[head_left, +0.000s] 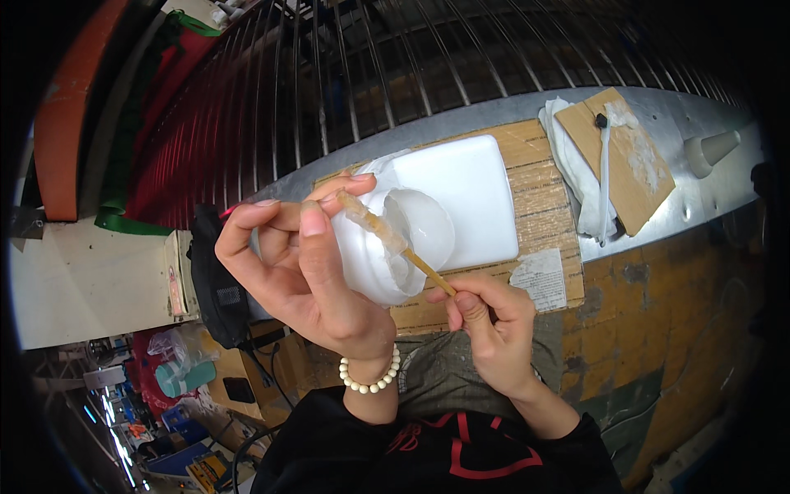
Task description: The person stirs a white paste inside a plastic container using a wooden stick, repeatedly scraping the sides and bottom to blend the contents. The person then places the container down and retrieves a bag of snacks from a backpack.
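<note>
White glossy shell-shaped piece (395, 243) held up; glue-coated wooden stick (393, 241) across its opening.

Metal bench (708, 193), cardboard sheet (539, 206), white cloth (576, 173), cone nozzle (709, 150)

My left hand (304, 263) is raised, palm toward me, fingers curled in a grip, wrist bent back. My right hand (490, 317) sits lower, thumb and fingertips pinched together.

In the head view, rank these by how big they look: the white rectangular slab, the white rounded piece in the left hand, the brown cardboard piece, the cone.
1. white rectangular slab
2. white rounded piece, nearer the camera, so unsure against the slab
3. brown cardboard piece
4. cone
</note>
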`<state>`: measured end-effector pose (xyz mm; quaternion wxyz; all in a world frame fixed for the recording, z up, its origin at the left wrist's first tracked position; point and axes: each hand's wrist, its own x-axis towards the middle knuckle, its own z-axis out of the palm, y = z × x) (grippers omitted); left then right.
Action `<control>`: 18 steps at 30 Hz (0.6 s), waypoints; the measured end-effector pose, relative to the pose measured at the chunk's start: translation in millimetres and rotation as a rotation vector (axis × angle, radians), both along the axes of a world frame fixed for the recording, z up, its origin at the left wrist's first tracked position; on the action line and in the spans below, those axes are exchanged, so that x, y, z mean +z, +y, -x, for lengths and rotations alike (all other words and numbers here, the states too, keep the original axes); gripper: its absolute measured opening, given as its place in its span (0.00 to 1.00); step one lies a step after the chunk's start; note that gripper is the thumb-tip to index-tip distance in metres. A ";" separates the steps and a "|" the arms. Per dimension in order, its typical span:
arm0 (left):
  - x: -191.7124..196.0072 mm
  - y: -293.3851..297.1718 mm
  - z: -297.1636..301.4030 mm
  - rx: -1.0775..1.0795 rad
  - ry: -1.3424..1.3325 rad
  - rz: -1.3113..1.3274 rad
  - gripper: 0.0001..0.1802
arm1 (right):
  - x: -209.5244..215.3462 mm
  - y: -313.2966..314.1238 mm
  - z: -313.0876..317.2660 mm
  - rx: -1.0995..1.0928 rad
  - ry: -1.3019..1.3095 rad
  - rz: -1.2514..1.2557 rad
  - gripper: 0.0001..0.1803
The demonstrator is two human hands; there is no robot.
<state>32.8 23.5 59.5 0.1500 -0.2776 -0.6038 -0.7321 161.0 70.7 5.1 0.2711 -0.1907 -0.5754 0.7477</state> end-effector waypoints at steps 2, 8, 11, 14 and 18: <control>-0.2 0.0 0.0 -0.019 -0.018 -0.047 0.16 | -2.4 -0.5 4.1 -0.025 -0.002 -0.084 0.12; 0.1 -2.6 3.0 0.015 -0.032 -0.034 0.15 | -2.9 7.6 5.7 0.078 0.003 -0.221 0.12; -1.6 -4.9 4.9 0.017 -0.025 -0.016 0.15 | -5.1 12.4 2.9 0.184 -0.006 -0.186 0.13; -3.7 -7.1 6.1 0.024 -0.014 0.008 0.14 | -11.3 15.5 3.2 0.354 0.057 -0.012 0.12; -5.7 -5.0 10.8 -0.030 0.026 -0.024 0.14 | -13.7 11.0 1.8 0.520 0.236 0.470 0.09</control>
